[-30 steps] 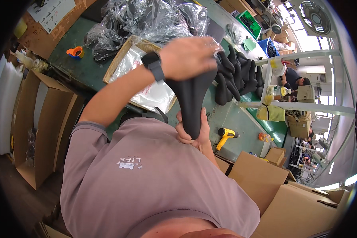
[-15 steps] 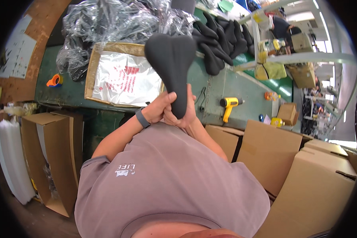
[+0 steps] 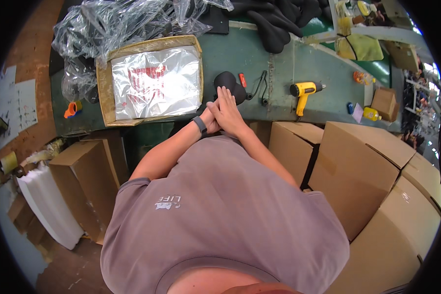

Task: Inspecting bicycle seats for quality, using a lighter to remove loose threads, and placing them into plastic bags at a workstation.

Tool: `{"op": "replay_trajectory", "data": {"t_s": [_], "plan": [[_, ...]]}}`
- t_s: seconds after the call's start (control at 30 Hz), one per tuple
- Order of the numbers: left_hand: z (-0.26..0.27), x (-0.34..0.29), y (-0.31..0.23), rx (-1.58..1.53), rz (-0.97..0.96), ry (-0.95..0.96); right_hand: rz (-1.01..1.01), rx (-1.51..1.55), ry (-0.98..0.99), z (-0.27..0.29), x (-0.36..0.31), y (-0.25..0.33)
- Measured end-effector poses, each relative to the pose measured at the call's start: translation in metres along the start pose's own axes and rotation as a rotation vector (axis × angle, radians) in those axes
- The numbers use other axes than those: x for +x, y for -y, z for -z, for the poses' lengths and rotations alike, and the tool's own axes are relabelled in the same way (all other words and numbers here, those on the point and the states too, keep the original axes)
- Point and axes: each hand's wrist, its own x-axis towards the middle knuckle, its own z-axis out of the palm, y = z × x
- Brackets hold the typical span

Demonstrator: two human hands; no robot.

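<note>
A black bicycle saddle (image 3: 228, 80) stands at the near edge of the green workbench (image 3: 279, 59), and only its wide rear part shows above my hands. My right hand (image 3: 229, 113) lies flat over its lower part, fingers pointing away from me. My left hand (image 3: 211, 119), with a dark band on its wrist, is pressed against the saddle from the left and is mostly covered by the right hand. Both hands hold the saddle.
A cardboard tray (image 3: 102, 93) of clear plastic bags lies left of the saddle, with crumpled plastic (image 3: 112, 24) behind it. A red-handled tool (image 3: 242, 80), black pliers (image 3: 261, 88) and a yellow heat gun (image 3: 304, 91) lie to the right. More black saddles (image 3: 274, 22) are piled at the back. Cardboard boxes (image 3: 357, 161) stand to my right.
The saddle was held up high in front of me; both hands have brought it down to the near edge of the workbench.
</note>
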Motion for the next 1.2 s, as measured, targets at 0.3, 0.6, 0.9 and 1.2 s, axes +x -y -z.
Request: {"op": "replay_trajectory", "data": {"t_s": [0.3,0.6,0.9,1.2], "plan": [[0.050,0.018,0.017,-0.323,0.372,-0.043,-0.181,-0.270,0.137,-0.044,0.108,-0.063],[0.057,-0.001,0.021,-0.220,0.391,-0.333,0.034,-0.380,-0.074,-0.057,0.148,-0.082],[0.055,-0.002,0.023,-0.237,0.356,-0.252,0.048,-0.243,-0.196,-0.053,0.194,-0.121],[0.035,0.012,0.014,-0.212,0.275,-0.201,-0.089,-0.245,-0.042,-0.042,0.101,-0.071]]}}
